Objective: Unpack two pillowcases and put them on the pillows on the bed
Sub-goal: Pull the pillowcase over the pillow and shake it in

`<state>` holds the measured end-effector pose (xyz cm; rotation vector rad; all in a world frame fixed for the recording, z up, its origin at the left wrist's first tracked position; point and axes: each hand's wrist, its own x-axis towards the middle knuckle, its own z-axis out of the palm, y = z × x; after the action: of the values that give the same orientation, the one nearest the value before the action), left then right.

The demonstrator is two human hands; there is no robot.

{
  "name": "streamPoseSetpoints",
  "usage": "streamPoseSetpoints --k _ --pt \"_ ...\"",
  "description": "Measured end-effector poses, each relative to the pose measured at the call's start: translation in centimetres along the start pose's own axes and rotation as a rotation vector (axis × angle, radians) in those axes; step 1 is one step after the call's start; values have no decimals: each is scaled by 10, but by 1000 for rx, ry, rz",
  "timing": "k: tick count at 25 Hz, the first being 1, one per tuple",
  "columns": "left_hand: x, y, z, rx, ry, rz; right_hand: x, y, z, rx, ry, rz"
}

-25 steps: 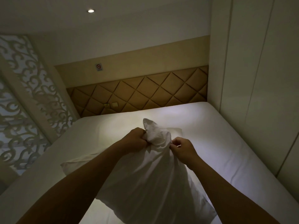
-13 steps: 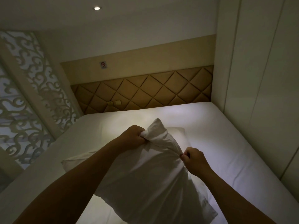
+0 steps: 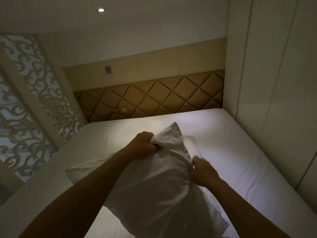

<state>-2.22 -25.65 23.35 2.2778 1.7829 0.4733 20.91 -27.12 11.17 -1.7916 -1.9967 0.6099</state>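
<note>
Pillowcase (image 3: 159, 194): seen from the head view, white and filled thick. It stands upright over the bed (image 3: 240, 152), with its lower end near the camera and its top corner pointing up.
Left hand (image 3: 144, 145): closed in a fist around bunched fabric at the top left of the pillowcase.
Right hand (image 3: 202, 170): the fingers are curled and pinch the fabric on the right edge, lower than the left hand.
Second pillow (image 3: 80, 170): white, lies flat on the bed, behind the left forearm.
Bed: white sheet, brightly lit in the middle, with some wrinkles on the right.
Headboard (image 3: 154, 98): tan padding with a diamond pattern, at the far end of the bed.
Lattice screen (image 3: 34, 93): white scroll pattern, on the left side.
</note>
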Motion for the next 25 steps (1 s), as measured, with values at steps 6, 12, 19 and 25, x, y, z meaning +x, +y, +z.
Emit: streamPoseSetpoints --k 6,12,19,25 --pt "-2 -1 6 29 -54 12 1 -45 -20 465 269 -225" --pt "-6 -7 8 15 -118 21 9 -34 1 491 145 -149" --pt "-9 18 22 -327 -206 -190 6 -52 -8 656 339 -222" --pt "-9 23 39 -245 -262 -207 7 -55 -4 697 327 -280"
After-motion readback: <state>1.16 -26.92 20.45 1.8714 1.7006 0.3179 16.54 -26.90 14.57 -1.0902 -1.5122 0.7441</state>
